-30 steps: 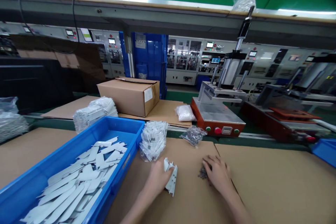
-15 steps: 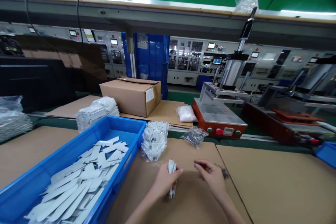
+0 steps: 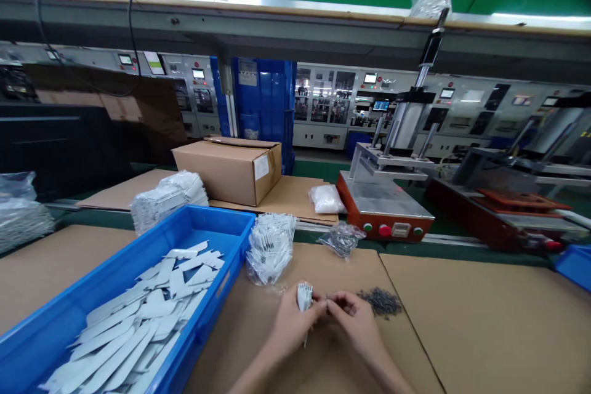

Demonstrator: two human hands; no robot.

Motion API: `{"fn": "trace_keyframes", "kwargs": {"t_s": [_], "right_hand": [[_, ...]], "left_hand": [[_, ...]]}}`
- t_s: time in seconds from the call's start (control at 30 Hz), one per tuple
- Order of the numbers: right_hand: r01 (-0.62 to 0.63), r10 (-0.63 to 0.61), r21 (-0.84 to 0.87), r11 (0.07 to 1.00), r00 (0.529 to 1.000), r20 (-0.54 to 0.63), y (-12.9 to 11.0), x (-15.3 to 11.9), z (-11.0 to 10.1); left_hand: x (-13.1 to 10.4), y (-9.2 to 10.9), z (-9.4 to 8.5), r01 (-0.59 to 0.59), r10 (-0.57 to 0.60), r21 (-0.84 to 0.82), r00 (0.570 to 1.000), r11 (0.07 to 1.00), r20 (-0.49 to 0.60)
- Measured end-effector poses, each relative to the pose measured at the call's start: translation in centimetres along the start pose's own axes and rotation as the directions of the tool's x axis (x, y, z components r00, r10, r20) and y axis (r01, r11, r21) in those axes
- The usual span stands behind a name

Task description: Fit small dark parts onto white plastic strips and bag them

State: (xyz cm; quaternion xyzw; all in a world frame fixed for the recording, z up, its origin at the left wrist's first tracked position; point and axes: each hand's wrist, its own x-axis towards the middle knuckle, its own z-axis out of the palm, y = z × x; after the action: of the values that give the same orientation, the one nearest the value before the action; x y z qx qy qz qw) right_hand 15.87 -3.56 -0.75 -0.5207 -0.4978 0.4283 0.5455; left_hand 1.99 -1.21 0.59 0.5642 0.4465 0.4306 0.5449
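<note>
White strips stand clasped in the left hand; the right hand pinches just beside, on what I can't tell. At their three o'clock, grey bits near the cardboard seam, open board beyond; toward nine, the blue bin.

Site type: factory assembly workstation | Bench equipment: red-based pneumatic press with push buttons; second press alongside | Stock: blue plastic bin of white plastic parts; cardboard carton | Background: row of enclosed machines with lit control screens
</note>
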Motion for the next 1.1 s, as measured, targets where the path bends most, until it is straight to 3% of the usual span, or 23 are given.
{"fn": "trace_keyframes", "kwargs": {"t_s": [0.27, 0.5, 0.63, 0.73, 0.9, 1.0, 1.1], "right_hand": [[0.004, -0.005, 0.013, 1.0, 0.996, 0.091, -0.9, -0.6, 0.2], [0.027, -0.025, -0.03, 0.999, 0.998, 0.055, -0.4, -0.7, 0.5], [0.089, -0.091, -0.055, 0.994, 0.996, -0.022, -0.3, -0.8, 0.5], [0.173, -0.176, -0.137, 0.975, 0.984, -0.011, -0.5, -0.9, 0.2], [0.282, -0.297, -0.268, 0.921, 0.955, -0.016, -0.8, -0.8, -0.2], [0.252, -0.267, -0.284, 0.925, 0.963, -0.016, -0.5, -0.7, -0.2], [0.209, -0.222, -0.325, 0.922, 0.975, -0.003, -0.2, -0.5, -0.4]], "left_hand": [[-0.1, 1.0, -0.3, 0.051, -0.043, -0.13, 0.997, 0.99, 0.063], [-0.1, 0.8, -0.2, 0.039, -0.038, -0.128, 0.999, 0.991, 0.012], [0.1, 0.7, -0.2, 0.062, -0.058, -0.151, 0.998, 0.987, 0.029], [0.1, 0.8, -0.1, 0.096, -0.086, -0.185, 0.995, 0.978, 0.06], [0.0, 0.4, 0.2, 0.266, -0.237, -0.364, 0.964, 0.892, 0.124], [0.0, 0.1, 0.2, 0.398, -0.363, -0.49, 0.916, 0.776, 0.17], [0.4, -0.1, -0.1, 0.409, -0.408, -0.479, 0.906, 0.777, 0.112]]}}
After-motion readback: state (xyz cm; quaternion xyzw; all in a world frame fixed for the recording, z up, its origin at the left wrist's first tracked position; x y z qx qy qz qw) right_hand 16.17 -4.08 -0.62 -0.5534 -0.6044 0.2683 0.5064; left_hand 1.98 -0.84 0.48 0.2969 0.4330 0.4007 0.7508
